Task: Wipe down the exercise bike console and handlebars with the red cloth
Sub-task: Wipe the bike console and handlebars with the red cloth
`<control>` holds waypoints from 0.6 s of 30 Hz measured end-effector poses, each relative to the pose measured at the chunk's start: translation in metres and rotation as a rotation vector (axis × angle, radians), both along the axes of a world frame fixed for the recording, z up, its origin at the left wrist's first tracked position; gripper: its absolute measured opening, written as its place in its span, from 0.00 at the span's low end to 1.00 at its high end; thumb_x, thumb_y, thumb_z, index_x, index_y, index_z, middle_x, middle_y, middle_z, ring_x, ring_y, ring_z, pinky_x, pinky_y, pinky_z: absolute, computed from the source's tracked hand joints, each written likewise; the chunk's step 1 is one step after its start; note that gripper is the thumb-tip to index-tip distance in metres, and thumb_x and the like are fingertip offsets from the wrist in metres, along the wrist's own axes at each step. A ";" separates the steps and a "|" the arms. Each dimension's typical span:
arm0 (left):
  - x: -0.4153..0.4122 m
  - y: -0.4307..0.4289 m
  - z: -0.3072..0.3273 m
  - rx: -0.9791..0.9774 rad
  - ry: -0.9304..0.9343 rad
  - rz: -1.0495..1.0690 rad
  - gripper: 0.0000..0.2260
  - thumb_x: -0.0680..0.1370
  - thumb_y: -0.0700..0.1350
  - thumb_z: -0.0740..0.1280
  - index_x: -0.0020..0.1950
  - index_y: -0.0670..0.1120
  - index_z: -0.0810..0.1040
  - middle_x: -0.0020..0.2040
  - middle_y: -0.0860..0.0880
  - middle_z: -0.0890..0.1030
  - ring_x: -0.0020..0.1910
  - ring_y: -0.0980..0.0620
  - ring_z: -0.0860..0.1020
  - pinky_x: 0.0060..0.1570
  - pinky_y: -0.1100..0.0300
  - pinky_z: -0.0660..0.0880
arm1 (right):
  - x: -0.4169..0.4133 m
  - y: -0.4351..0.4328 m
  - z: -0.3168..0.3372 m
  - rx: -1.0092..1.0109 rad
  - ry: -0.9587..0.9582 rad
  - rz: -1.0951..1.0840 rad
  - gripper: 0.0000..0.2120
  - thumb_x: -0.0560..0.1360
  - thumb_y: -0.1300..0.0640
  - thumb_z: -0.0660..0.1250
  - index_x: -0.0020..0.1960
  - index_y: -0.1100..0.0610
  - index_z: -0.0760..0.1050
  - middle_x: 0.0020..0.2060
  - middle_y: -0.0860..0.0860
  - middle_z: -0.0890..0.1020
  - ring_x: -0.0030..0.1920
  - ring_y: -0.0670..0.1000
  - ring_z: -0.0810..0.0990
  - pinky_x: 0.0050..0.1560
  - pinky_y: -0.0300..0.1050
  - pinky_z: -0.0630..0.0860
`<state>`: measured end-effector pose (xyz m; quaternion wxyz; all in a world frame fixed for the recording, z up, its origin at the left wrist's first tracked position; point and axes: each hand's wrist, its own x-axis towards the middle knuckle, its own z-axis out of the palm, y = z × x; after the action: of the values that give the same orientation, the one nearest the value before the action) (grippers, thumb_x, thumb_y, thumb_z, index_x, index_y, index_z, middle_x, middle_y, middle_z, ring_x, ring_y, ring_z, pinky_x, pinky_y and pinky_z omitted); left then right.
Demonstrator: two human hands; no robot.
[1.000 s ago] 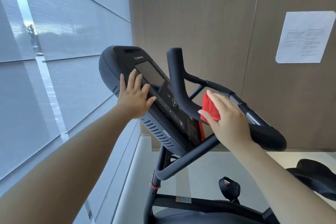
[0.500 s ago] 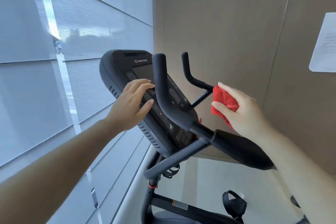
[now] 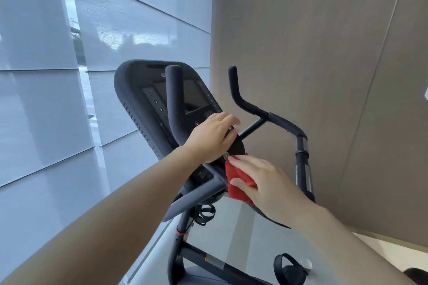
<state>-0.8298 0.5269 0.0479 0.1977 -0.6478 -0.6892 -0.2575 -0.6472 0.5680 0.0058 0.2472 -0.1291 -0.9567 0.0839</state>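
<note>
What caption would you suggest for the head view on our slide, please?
Left hand rests on the console; right hand holds the red cloth at its lower edge.

Pale translucent window blinds [image 3: 129,30] glow with daylight on my left, tan panelled wall [image 3: 301,41] ahead, light grey floor [image 3: 250,238] below

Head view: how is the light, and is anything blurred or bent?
Head view: soft daylight comes through the blinds on the left, with no hard shadows. Head view: the wide lens bows the blind lines and the seams of the wall. Head view: the fingertips of the left hand look slightly smeared, while the cloth under the right hand and the console look fairly sharp.
</note>
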 end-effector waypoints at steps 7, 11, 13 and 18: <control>-0.008 0.013 -0.003 -0.130 -0.031 0.147 0.14 0.80 0.55 0.52 0.59 0.54 0.74 0.58 0.56 0.77 0.58 0.54 0.73 0.46 0.56 0.72 | -0.022 -0.006 -0.002 -0.082 0.093 -0.115 0.34 0.72 0.30 0.52 0.71 0.48 0.61 0.63 0.45 0.73 0.62 0.49 0.71 0.62 0.51 0.70; -0.009 0.012 -0.004 -0.129 -0.020 0.164 0.15 0.81 0.54 0.51 0.59 0.54 0.75 0.58 0.55 0.77 0.58 0.53 0.73 0.48 0.55 0.72 | -0.013 -0.004 -0.009 -0.057 0.141 -0.073 0.34 0.72 0.32 0.50 0.71 0.50 0.62 0.66 0.44 0.71 0.65 0.47 0.68 0.63 0.42 0.66; -0.009 0.011 -0.005 -0.124 -0.020 0.165 0.15 0.81 0.54 0.51 0.59 0.54 0.75 0.58 0.55 0.77 0.59 0.53 0.73 0.50 0.55 0.72 | -0.007 -0.002 -0.010 -0.059 0.153 -0.047 0.33 0.73 0.34 0.50 0.72 0.49 0.63 0.67 0.43 0.70 0.67 0.45 0.66 0.64 0.38 0.63; -0.008 0.010 -0.007 -0.109 -0.008 0.155 0.15 0.80 0.53 0.51 0.57 0.55 0.76 0.57 0.57 0.78 0.58 0.53 0.73 0.52 0.53 0.73 | 0.007 -0.002 -0.020 -0.021 0.190 -0.070 0.32 0.73 0.35 0.52 0.71 0.50 0.65 0.67 0.43 0.71 0.66 0.41 0.66 0.63 0.32 0.59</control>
<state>-0.8380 0.5366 0.0412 0.1786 -0.6011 -0.7511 -0.2063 -0.6402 0.5656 -0.0144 0.3380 -0.1567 -0.9229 0.0972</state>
